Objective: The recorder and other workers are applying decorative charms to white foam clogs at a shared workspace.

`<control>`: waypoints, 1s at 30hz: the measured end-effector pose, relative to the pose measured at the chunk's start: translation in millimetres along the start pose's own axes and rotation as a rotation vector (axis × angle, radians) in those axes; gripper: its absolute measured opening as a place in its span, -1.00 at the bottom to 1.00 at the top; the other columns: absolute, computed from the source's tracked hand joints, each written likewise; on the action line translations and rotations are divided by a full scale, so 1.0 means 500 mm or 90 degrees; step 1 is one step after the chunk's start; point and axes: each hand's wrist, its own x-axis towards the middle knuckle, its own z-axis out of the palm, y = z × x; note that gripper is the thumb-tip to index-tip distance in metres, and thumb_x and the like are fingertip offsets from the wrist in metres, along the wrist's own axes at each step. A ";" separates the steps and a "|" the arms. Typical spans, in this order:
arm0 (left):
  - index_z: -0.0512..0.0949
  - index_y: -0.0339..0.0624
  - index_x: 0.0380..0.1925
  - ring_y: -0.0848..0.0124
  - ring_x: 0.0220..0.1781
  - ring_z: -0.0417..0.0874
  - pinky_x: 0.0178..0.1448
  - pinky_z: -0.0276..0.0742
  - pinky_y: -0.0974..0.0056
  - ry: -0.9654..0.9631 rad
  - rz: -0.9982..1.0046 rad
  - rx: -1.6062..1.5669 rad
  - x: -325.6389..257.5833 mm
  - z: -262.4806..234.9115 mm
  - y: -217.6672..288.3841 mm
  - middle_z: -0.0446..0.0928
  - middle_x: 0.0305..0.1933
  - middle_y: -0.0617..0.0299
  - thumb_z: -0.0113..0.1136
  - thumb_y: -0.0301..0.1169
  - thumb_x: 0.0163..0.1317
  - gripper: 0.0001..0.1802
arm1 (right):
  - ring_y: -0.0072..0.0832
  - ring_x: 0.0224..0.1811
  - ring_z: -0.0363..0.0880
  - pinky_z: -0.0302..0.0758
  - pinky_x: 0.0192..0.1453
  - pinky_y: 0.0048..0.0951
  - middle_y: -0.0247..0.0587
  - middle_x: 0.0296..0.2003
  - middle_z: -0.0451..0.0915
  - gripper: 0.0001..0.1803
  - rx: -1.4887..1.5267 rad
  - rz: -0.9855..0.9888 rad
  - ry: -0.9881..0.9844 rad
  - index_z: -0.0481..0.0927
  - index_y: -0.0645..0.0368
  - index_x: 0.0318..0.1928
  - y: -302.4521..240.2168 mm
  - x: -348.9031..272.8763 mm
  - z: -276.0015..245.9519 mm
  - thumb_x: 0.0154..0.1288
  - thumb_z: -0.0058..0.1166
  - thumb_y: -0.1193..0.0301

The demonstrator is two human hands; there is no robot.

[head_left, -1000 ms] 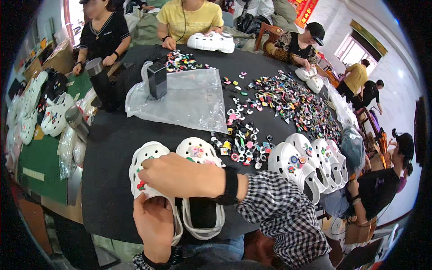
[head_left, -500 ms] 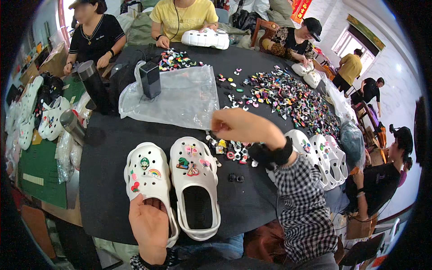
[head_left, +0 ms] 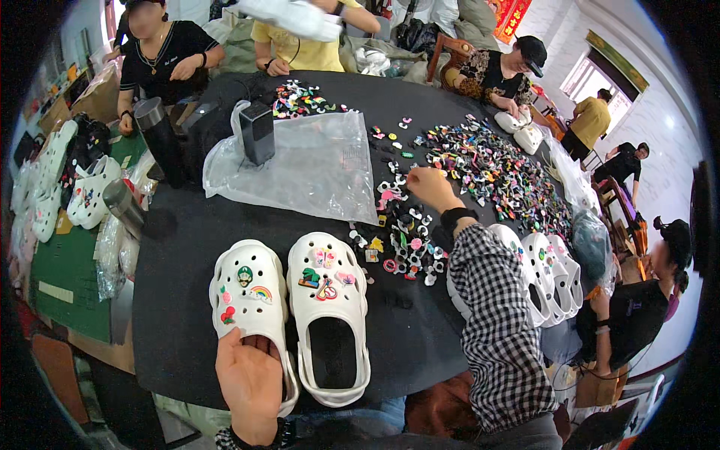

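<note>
Two white clogs stand side by side on the black table, toes pointing away from me. The left clog (head_left: 250, 281) carries several charms, among them a cap-wearing figure, a rainbow and red cherries. Charms also sit on the right clog (head_left: 327, 279), including a green one and a pink one. My left hand (head_left: 251, 382), palm up, grips the left clog with its fingers tucked inside the opening. Over the near heap of loose charms (head_left: 409, 240), my right hand (head_left: 435, 187) is closed, its fingertips drawn together; whatever they pinch is too small to make out.
A large charm pile (head_left: 495, 169) spreads at the far right. A clear plastic bag (head_left: 315, 165) lies under a black box (head_left: 257, 133). More white clogs (head_left: 551, 274) stand by my right arm. Metal bottles (head_left: 124, 204) stand at left. Several people sit around the table.
My right hand has moved right and away from me, from beside the plastic bag to the charms. My left hand stays put. Across the table, the person in yellow has lifted white clogs.
</note>
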 end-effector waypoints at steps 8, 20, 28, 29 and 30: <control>0.38 -0.16 0.06 0.34 0.13 0.44 0.25 0.26 0.21 -0.001 -0.022 -0.005 0.000 -0.011 -0.002 0.46 0.08 0.22 0.07 -0.33 0.22 -0.60 | -0.46 -0.26 0.65 0.62 -0.18 -0.43 -0.22 -0.38 0.62 -0.81 0.348 0.149 -0.171 0.58 0.18 -0.20 0.010 -0.004 -0.017 0.13 0.12 0.49; 0.39 -0.19 0.06 0.33 0.13 0.46 0.27 0.29 0.20 0.001 -0.033 -0.045 -0.004 -0.011 0.004 0.49 0.06 0.21 0.07 -0.38 0.24 -0.62 | -0.52 -0.06 0.58 0.61 0.02 -0.63 -0.31 -0.07 0.47 -0.80 0.892 0.157 -0.332 0.46 0.19 -0.05 -0.085 -0.058 -0.120 0.34 -0.07 0.61; 0.38 -0.20 0.07 0.33 0.14 0.44 0.27 0.28 0.21 -0.039 -0.019 -0.044 -0.006 -0.002 0.000 0.47 0.06 0.19 0.06 -0.38 0.25 -0.62 | -0.34 0.05 0.58 0.59 0.13 -0.51 -0.19 -0.02 0.49 -0.74 0.938 0.098 -0.370 0.45 0.34 0.01 -0.094 -0.064 -0.118 0.32 -0.10 0.67; 0.38 -0.20 0.08 0.33 0.14 0.44 0.28 0.27 0.21 -0.032 -0.020 -0.042 -0.006 -0.001 0.001 0.46 0.07 0.19 0.06 -0.38 0.25 -0.61 | -0.34 0.05 0.58 0.59 0.13 -0.51 -0.19 -0.02 0.49 -0.74 0.939 0.099 -0.374 0.45 0.34 0.01 -0.101 -0.065 -0.119 0.32 -0.10 0.67; 0.37 -0.20 0.08 0.33 0.14 0.43 0.28 0.27 0.22 -0.028 -0.023 -0.040 -0.007 0.001 0.001 0.45 0.08 0.19 0.06 -0.38 0.25 -0.61 | -0.34 0.04 0.58 0.59 0.13 -0.51 -0.18 -0.03 0.49 -0.75 0.927 0.100 -0.379 0.44 0.36 0.01 -0.107 -0.068 -0.127 0.33 -0.11 0.66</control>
